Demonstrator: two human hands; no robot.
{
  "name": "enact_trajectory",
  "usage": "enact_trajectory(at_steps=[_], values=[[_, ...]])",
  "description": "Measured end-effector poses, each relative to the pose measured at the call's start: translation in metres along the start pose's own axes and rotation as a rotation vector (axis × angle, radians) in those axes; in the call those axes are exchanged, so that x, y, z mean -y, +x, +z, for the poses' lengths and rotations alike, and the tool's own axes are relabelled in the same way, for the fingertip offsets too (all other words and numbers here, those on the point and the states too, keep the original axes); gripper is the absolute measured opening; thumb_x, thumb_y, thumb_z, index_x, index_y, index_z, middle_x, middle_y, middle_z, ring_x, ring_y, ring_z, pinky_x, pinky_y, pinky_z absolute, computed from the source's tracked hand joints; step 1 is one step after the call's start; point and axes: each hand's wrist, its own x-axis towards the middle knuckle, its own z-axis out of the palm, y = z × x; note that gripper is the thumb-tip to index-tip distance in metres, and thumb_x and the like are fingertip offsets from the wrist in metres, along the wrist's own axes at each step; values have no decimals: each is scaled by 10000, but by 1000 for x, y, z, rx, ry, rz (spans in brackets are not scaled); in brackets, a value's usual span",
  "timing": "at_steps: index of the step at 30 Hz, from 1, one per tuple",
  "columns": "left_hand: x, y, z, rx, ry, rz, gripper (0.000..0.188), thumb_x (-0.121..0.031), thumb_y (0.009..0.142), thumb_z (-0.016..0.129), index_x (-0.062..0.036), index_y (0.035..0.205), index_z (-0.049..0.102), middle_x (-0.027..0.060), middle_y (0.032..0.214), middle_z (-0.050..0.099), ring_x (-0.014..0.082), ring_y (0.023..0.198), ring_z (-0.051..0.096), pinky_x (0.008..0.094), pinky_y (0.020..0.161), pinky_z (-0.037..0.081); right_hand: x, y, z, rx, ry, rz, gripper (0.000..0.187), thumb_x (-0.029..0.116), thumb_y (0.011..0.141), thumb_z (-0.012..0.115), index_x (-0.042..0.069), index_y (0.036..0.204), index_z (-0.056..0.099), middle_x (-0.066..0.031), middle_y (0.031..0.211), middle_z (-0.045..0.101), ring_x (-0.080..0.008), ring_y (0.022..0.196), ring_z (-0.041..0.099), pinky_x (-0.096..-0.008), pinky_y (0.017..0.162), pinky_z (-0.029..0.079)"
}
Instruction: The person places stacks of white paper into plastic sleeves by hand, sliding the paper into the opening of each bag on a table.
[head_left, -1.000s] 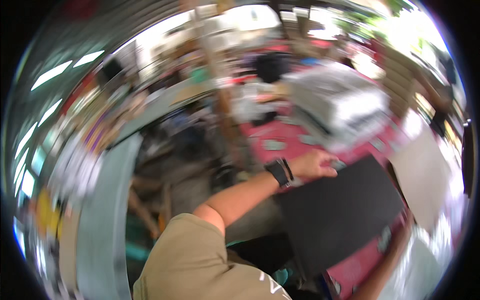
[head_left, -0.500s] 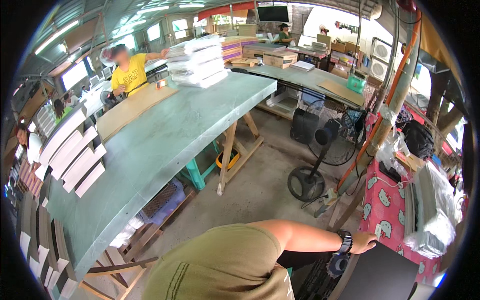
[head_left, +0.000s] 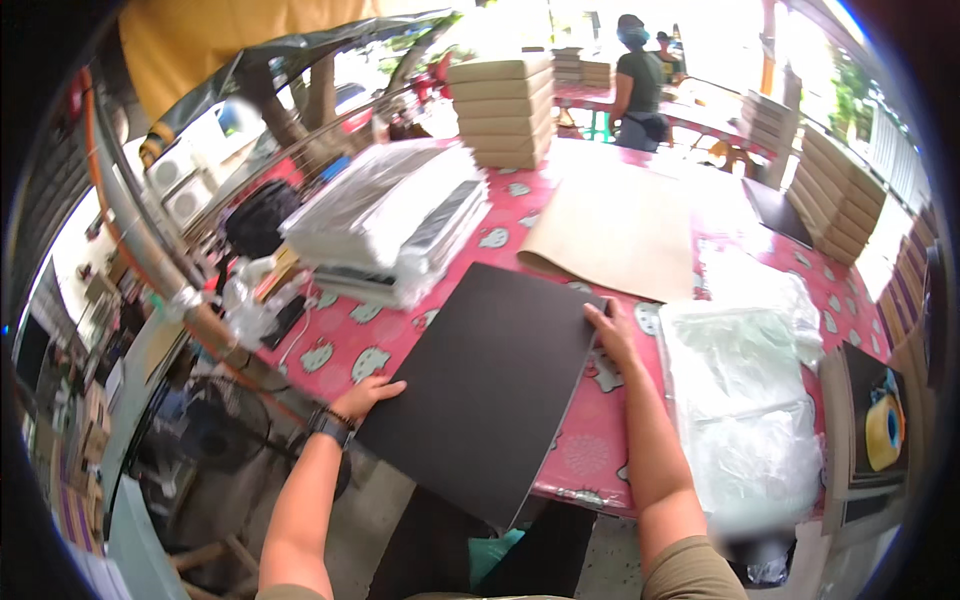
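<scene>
Black board (head_left: 490,385) lies flat on the pink patterned table (head_left: 590,455), its near corner overhanging the edge. I keep my left hand (head_left: 365,398) and right hand (head_left: 610,335) apart, open and pressing opposite edges, sliding evenly to square it. Half a second ago I faced the workshop floor, the left arm alone reaching back.

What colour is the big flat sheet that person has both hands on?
The large flat rectangular sheet is plain matt black, with no pattern. The head view shows it best.
</scene>
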Motion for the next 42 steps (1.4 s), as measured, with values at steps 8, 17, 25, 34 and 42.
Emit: enact_trajectory(at_steps=[8, 17, 25, 34, 42], values=[[-20, 32, -12, 45, 57, -65, 399, -359, 812, 517, -33, 1041, 537, 37, 952, 582, 142, 907, 533, 289, 809, 394, -29, 6, -13, -71, -28, -67, 365, 328, 766, 601, 14, 943, 543, -57, 705, 561, -118, 623, 504, -257, 561, 414], [-47, 151, 14, 199, 38, 413, 633, -368, 793, 552, 27, 1243, 348, 148, 1225, 403, 199, 1133, 377, 295, 945, 285, -24, -4, -12, -326, 149, -4, 304, 280, 846, 495, 2, 967, 526, -33, 815, 568, -89, 689, 484, -229, 603, 395], [-34, 245, 22, 112, -89, 685, 356, -209, 834, 522, 11, 1112, 500, 106, 1051, 547, 159, 965, 504, 256, 850, 371, -1, -82, 8, -495, 46, 21, 315, 271, 847, 477, -1, 991, 545, -76, 894, 596, -132, 835, 552, -245, 722, 428], [-33, 246, 7, 63, -95, 561, 319, -237, 852, 493, 4, 1054, 544, 72, 966, 573, 142, 865, 530, 241, 780, 403, -2, -57, 28, -755, -415, 36, 359, 340, 803, 512, -10, 831, 584, -192, 800, 587, -298, 777, 576, -353, 691, 436], [-32, 257, 12, 189, -157, 566, 308, -230, 862, 483, 13, 1042, 534, 66, 938, 570, 138, 813, 533, 235, 749, 415, -24, -59, 22, -848, -697, -6, 258, 263, 770, 529, 6, 777, 551, -173, 793, 551, -334, 817, 509, -392, 781, 393]])
